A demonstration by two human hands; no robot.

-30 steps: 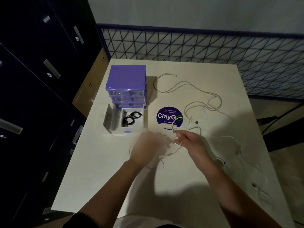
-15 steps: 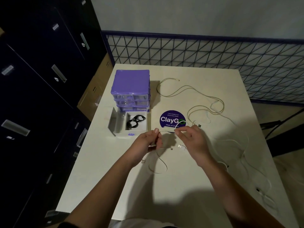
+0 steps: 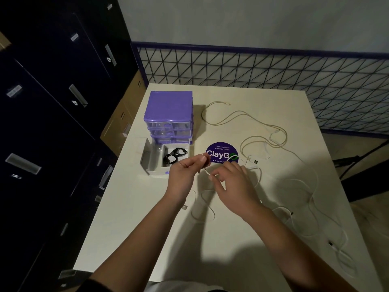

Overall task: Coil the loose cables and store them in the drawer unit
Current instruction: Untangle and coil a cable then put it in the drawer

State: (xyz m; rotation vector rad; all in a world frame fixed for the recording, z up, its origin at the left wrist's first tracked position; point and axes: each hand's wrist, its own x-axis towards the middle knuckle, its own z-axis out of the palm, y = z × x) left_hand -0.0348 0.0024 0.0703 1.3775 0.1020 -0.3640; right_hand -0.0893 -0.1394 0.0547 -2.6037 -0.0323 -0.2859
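Observation:
A purple drawer unit [image 3: 168, 108] stands at the table's back left. Its bottom drawer [image 3: 155, 172] is pulled out, with a coiled black cable [image 3: 174, 155] in the right compartment. My left hand [image 3: 185, 171] pinches a thin white cable [image 3: 207, 171] between thumb and fingers, just right of the drawer. My right hand [image 3: 231, 184] grips the same cable a little lower and to the right; a loop of it hangs down to the table [image 3: 203, 209]. A beige cable [image 3: 242, 114] lies loose behind, and another white cable [image 3: 311, 207] sprawls at the right.
A round purple sticker [image 3: 219, 151] sits on the white table [image 3: 130, 239] behind my hands. A USB plug [image 3: 253, 161] lies next to it. Dark filing cabinets [image 3: 52, 123] stand to the left, a wire mesh fence [image 3: 252, 68] behind the table.
Both hands have lifted the white cable off the table and drawn closer together. My right hand has dropped slightly and curled the cable into a small loop.

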